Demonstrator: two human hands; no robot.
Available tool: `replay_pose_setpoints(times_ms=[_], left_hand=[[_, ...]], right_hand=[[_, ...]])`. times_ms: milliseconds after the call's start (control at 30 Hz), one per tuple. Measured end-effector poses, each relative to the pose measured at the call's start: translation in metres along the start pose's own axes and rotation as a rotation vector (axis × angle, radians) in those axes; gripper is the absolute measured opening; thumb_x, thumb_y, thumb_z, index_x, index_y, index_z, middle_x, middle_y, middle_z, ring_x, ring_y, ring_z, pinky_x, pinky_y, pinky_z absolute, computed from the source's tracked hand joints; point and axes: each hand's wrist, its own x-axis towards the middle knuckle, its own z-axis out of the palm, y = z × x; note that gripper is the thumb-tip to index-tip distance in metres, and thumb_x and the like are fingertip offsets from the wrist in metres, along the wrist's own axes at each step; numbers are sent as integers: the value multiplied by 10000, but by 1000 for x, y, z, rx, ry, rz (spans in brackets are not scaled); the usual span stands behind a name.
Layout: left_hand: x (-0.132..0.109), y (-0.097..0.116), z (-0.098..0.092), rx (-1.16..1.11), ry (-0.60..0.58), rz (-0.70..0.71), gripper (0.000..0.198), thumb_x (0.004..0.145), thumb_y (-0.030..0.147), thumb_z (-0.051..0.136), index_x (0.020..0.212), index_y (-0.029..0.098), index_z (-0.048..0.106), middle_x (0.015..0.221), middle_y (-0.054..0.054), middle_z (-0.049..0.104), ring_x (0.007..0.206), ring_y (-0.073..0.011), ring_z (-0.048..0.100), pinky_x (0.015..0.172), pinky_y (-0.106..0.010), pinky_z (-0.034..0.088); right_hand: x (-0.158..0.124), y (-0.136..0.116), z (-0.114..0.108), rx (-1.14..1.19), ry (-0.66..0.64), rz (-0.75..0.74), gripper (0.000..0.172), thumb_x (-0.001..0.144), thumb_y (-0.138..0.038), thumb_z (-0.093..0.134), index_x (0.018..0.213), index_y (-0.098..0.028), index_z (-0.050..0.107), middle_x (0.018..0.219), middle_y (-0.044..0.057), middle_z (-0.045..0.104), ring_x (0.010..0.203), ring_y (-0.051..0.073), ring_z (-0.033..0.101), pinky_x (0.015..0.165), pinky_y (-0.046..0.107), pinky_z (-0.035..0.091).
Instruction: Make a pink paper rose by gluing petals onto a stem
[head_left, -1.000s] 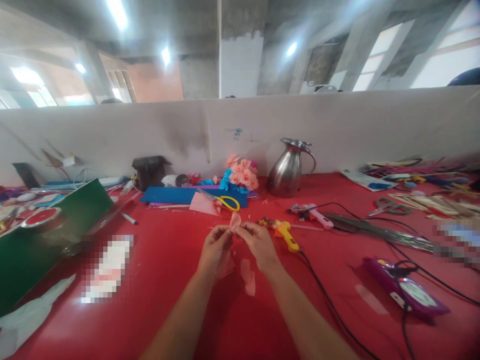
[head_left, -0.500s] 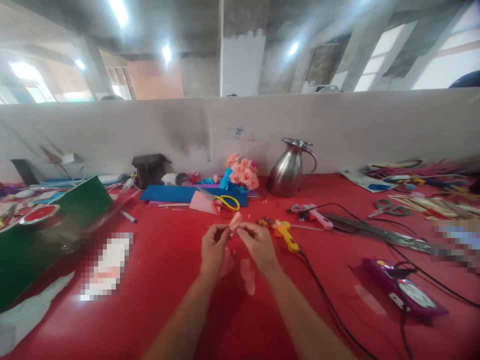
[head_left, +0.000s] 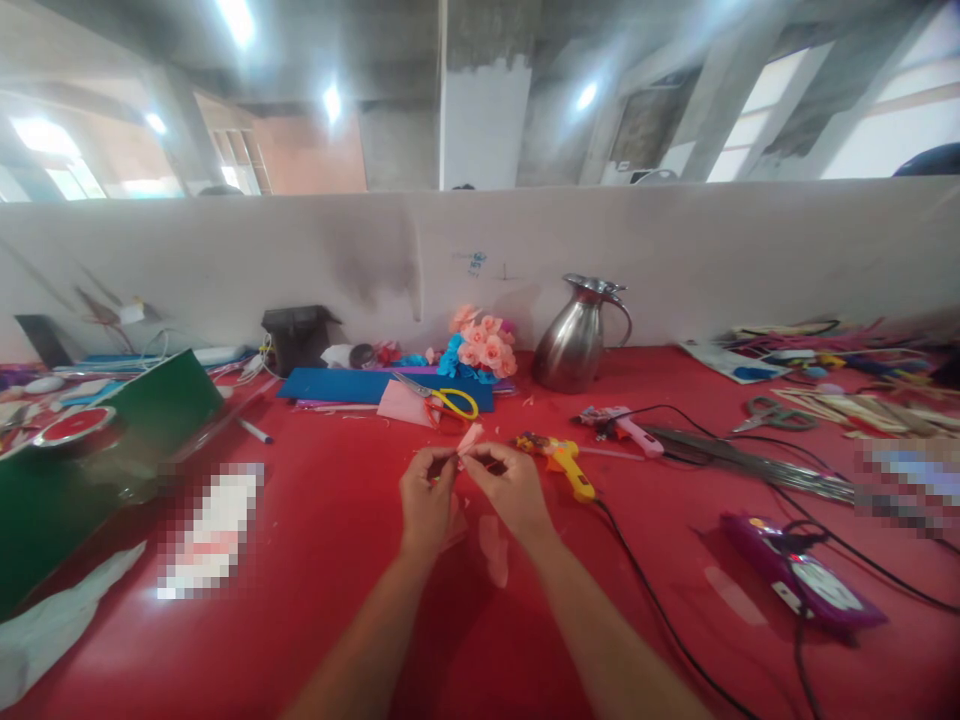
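Pink paper (head_left: 472, 438), one small piece, sits between your two hands, held just above the table, its upper end poking up past your fingertips. Your left hand (head_left: 429, 500) has thumb and forefinger pinched together on its lower end; your right hand (head_left: 514, 495) pinches it from the other side, thumb and forefinger nearly closed, the two sets of fingertips almost meeting. Whether your other fingers touch it, you cannot tell from here.

Below your hands, one loose strip (head_left: 494, 552) lies between your wrists, and one scrap (head_left: 454, 528) is partly hidden by your left hand. Just beyond your fingertips you have one pair of yellow scissors (head_left: 454, 403) on one pink sheet (head_left: 399, 402), which overlaps one blue board (head_left: 330, 386). To your right lie two glue guns: one yellow (head_left: 574, 472), near your right hand, and one pink (head_left: 636, 433) farther off. Past them are a second pair of scissors (head_left: 778, 413), grey-handled, and one purple power strip (head_left: 796, 570), with a third, paler strip of paper beside it.

Behind the blue board stands one bunch of flowers (head_left: 487, 347), and right of that one steel jug (head_left: 576, 345). On your left is one pen (head_left: 256, 431). A few lines of blue writing (head_left: 472, 263) mark the partition (head_left: 300, 240), too blurred for you to read.
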Motion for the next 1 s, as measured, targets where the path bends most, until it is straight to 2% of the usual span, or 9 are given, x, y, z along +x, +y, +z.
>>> replay_pose_setpoints(times_ms=[133, 267, 433, 633, 767, 933, 1000], left_hand=[[-2, 3, -1, 95, 20, 61, 58, 708, 218, 634, 744, 203, 676, 741, -28, 638, 719, -153, 549, 707, -243, 400], [-4, 6, -1, 73, 4, 109, 41, 692, 218, 650, 710, 225, 686, 728, -21, 621, 730, -163, 515, 723, -242, 380], [-5, 6, 0, 85, -10, 129, 32, 684, 219, 659, 684, 236, 687, 710, -16, 609, 719, -165, 506, 724, -240, 378], [-6, 4, 0, 161, -1, 147, 47, 710, 247, 642, 723, 229, 683, 741, -16, 622, 724, -153, 526, 731, -237, 393], [-4, 0, 0, 129, -24, 26, 86, 713, 272, 637, 742, 200, 673, 740, -22, 639, 728, -152, 545, 719, -244, 406], [3, -10, -4, -140, -72, -128, 139, 696, 282, 657, 779, 171, 642, 774, -16, 642, 752, -133, 569, 732, -236, 422], [6, -13, -6, -234, -94, -160, 153, 677, 261, 676, 792, 167, 637, 788, -13, 642, 765, -125, 577, 755, -235, 423]], right_hand=[[-1, 2, 2, -10, 14, 5, 138, 703, -294, 599, 704, -180, 677, 695, 39, 684, 629, 174, 598, 602, 276, 451], [0, 4, 4, 18, 50, 38, 193, 704, -351, 602, 649, -173, 650, 637, 23, 654, 585, 154, 561, 565, 260, 435], [1, 8, 5, 58, 73, 59, 255, 710, -403, 602, 603, -171, 615, 583, 7, 612, 553, 136, 526, 536, 245, 416], [0, 9, 9, 91, 102, 70, 236, 713, -388, 605, 623, -170, 592, 594, 0, 589, 559, 129, 513, 540, 240, 406], [-2, 11, 10, 104, 97, 73, 243, 715, -395, 602, 634, -165, 603, 608, 9, 606, 578, 140, 531, 554, 248, 416], [-1, 11, 11, 188, 33, 102, 278, 657, -357, 675, 853, -162, 641, 708, 11, 634, 632, 142, 561, 599, 253, 446], [0, 10, 10, 172, 25, 87, 283, 649, -336, 686, 874, -168, 646, 705, 4, 630, 626, 135, 558, 602, 250, 446]])
